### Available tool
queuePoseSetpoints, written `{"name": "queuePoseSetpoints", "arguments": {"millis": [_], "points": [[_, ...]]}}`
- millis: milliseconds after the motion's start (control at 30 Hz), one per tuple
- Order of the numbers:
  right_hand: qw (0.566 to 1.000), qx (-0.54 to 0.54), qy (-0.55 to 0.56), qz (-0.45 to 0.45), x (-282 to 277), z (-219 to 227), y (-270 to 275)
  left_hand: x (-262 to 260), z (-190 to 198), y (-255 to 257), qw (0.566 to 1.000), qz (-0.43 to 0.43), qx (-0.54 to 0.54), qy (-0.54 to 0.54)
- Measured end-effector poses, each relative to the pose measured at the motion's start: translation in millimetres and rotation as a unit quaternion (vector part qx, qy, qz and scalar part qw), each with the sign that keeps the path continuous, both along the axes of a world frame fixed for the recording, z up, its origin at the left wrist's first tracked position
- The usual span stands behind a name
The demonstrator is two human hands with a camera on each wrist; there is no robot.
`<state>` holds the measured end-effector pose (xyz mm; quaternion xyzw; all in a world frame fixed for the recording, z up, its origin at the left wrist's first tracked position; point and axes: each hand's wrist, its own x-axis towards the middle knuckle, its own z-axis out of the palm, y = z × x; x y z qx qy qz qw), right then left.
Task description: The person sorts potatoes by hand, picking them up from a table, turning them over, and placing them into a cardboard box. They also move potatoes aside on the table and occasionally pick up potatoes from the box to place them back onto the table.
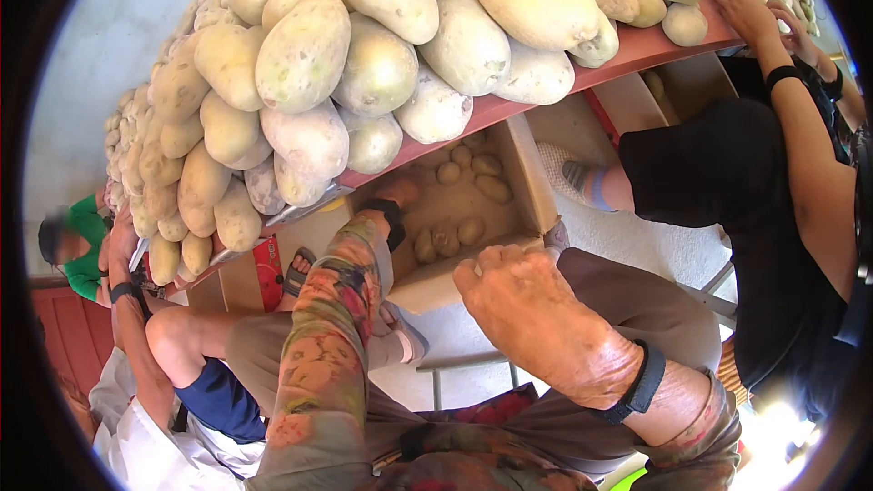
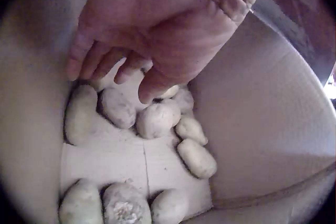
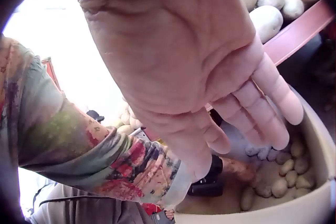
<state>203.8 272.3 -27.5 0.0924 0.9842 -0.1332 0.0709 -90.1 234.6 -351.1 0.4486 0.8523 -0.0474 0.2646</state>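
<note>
My left hand [image 1: 400,191] reaches down inside a cardboard box [image 1: 530,173]. In the left wrist view the left hand [image 2: 157,29] hangs palm down, its fingers loosely bent and holding nothing, with fingertips close over several potatoes [image 2: 157,120]. More potatoes, such as an oblong potato [image 2: 197,159], lie along the box floor and walls. My right hand [image 1: 546,323] hovers above the near side of the box, nothing in it. The right wrist view shows the palm of the right hand [image 3: 178,61] with its fingers extended and relaxed.
A large heap of potatoes [image 1: 305,53] covers a table with a red edge [image 1: 627,59] above the box. On the right, a person in black [image 1: 709,164] touches the heap. At left sit another person's bare knee [image 1: 177,341] and a person in green [image 1: 82,241].
</note>
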Motion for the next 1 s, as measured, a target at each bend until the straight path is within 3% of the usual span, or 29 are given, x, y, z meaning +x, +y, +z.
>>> {"name": "queuePoseSetpoints", "arguments": {"millis": [67, 167, 267, 367, 467, 533, 667, 767, 867, 1000], "points": [[1.0, -0.002, 0.007, 0.005, 1, -3, -3, -4, -41, 2, 0.998, -0.051, -0.042, -0.006], [1.0, -0.018, 0.0, 0.011, -1, -1, -3, 25, 38, 23, 0.973, -0.172, -0.15, -0.033], [1.0, -0.022, 0.0, 0.012, -1, 7, 3, 41, 32, 19, 0.982, -0.148, -0.1, 0.055], [0.999, -0.043, -0.014, 0.011, -1, 9, 3, 29, -19, 15, 0.976, -0.16, -0.142, 0.032], [0.999, -0.038, -0.023, 0.014, -1, 5, -3, 25, -37, 13, 0.984, -0.122, -0.128, 0.022], [0.999, -0.034, -0.033, 0.019, -2, 5, -4, 32, -25, 13, 0.981, -0.123, -0.139, 0.054], [0.998, -0.041, -0.047, 0.029, -4, 10, -2, 45, 12, 22, 0.95, -0.172, -0.259, 0.042], [0.999, -0.038, -0.033, 0.022, -5, 7, -1, 42, 13, 23, 0.949, -0.192, -0.249, 0.032], [0.999, -0.039, -0.034, 0.015, -6, 6, 0, 51, 41, 31, 0.976, -0.104, -0.187, 0.028], [0.998, -0.042, -0.048, 0.009, -6, 6, 3, 45, 24, 26, 0.976, -0.157, -0.138, 0.061]]}}
